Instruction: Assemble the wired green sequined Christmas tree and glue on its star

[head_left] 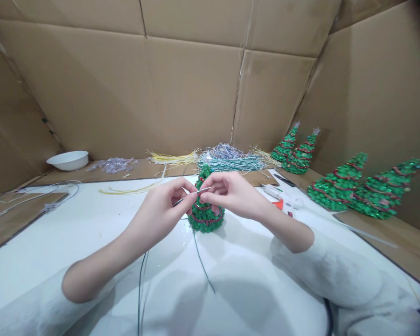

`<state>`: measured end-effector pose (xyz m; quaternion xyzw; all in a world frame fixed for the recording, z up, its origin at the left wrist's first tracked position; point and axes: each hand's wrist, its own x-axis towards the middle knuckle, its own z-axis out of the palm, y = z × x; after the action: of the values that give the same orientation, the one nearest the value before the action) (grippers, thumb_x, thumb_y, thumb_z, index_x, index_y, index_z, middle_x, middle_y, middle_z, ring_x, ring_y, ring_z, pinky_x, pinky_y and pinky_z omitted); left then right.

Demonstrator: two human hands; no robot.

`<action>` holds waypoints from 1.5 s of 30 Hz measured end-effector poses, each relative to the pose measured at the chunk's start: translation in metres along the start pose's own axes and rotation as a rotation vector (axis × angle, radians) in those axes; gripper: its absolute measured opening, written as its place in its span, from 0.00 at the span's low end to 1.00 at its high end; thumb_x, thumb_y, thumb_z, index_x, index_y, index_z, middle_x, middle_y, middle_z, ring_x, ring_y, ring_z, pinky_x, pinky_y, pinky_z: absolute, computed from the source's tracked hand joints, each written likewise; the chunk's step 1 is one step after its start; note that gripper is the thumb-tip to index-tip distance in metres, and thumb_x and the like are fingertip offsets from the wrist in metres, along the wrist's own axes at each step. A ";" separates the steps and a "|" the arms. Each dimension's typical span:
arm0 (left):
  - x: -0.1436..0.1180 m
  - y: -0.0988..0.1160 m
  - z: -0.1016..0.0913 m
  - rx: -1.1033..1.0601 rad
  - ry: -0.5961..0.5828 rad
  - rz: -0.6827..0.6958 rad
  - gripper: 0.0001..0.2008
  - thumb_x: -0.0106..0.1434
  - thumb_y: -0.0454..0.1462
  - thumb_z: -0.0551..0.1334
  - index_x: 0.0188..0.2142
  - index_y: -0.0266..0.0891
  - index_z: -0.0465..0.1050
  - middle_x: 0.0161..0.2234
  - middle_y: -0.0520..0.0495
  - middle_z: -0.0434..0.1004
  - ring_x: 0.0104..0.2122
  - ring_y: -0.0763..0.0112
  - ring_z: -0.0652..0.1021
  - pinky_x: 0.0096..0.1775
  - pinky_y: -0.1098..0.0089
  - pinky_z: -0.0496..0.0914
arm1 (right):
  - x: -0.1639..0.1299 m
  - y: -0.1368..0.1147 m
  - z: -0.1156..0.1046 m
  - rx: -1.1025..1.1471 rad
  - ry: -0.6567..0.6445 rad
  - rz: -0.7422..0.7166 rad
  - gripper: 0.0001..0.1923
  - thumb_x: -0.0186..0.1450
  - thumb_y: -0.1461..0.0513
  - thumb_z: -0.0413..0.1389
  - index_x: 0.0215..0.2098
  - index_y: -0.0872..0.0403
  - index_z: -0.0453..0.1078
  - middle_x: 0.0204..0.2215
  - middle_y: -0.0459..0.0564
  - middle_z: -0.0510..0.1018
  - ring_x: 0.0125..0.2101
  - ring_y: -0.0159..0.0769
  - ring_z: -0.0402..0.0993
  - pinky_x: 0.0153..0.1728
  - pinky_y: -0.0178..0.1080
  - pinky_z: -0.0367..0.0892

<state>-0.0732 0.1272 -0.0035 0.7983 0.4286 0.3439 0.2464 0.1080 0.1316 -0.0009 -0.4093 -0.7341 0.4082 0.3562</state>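
Note:
My left hand is closed, thumb and fingers pinching a thin green wire. Opposite it, my right hand pinches the same wire near its pale end, fingertips close to those of the left. Right behind both hands stands a small green Christmas tree with red garland and a clear star on top, partly hidden by the fingers. Dark green wire trails on the white table below the tree, and another length hangs at the lower left; which ends join is hidden by my hands.
Several finished trees stand at the right. A glue gun with an orange trigger and a black-handled tool lie nearby. Bundled yellow wires and green wires, clear pieces and a white bowl line the back.

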 end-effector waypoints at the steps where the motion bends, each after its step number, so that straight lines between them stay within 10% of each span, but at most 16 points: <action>1: 0.000 0.000 0.000 0.008 0.004 0.003 0.10 0.63 0.43 0.56 0.32 0.40 0.69 0.20 0.55 0.73 0.18 0.78 0.68 0.22 0.76 0.59 | 0.000 0.001 0.001 -0.011 0.008 -0.012 0.04 0.59 0.63 0.55 0.32 0.57 0.67 0.24 0.47 0.74 0.21 0.27 0.70 0.21 0.31 0.66; 22: -0.004 -0.005 0.002 0.256 0.176 0.138 0.07 0.63 0.41 0.55 0.33 0.41 0.68 0.16 0.59 0.58 0.18 0.78 0.61 0.23 0.75 0.56 | 0.002 -0.003 -0.007 0.024 -0.081 0.063 0.04 0.60 0.64 0.54 0.33 0.57 0.69 0.29 0.49 0.77 0.22 0.25 0.71 0.20 0.29 0.62; 30: 0.005 -0.009 0.004 0.608 0.385 0.321 0.08 0.64 0.38 0.54 0.34 0.39 0.70 0.20 0.56 0.67 0.20 0.79 0.66 0.26 0.76 0.59 | 0.003 0.002 -0.026 -0.231 0.241 -0.017 0.14 0.55 0.58 0.60 0.35 0.55 0.61 0.24 0.43 0.69 0.25 0.29 0.67 0.25 0.33 0.61; 45: 0.019 -0.006 0.010 0.841 0.389 0.336 0.10 0.64 0.37 0.52 0.37 0.39 0.72 0.31 0.49 0.78 0.27 0.72 0.74 0.26 0.72 0.58 | 0.017 0.028 -0.022 -0.461 0.163 -0.004 0.25 0.53 0.53 0.62 0.44 0.58 0.62 0.44 0.55 0.68 0.37 0.37 0.66 0.33 0.38 0.62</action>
<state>-0.0613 0.1457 -0.0075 0.8079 0.4335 0.3186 -0.2406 0.1285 0.1631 -0.0132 -0.5098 -0.7776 0.1950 0.3122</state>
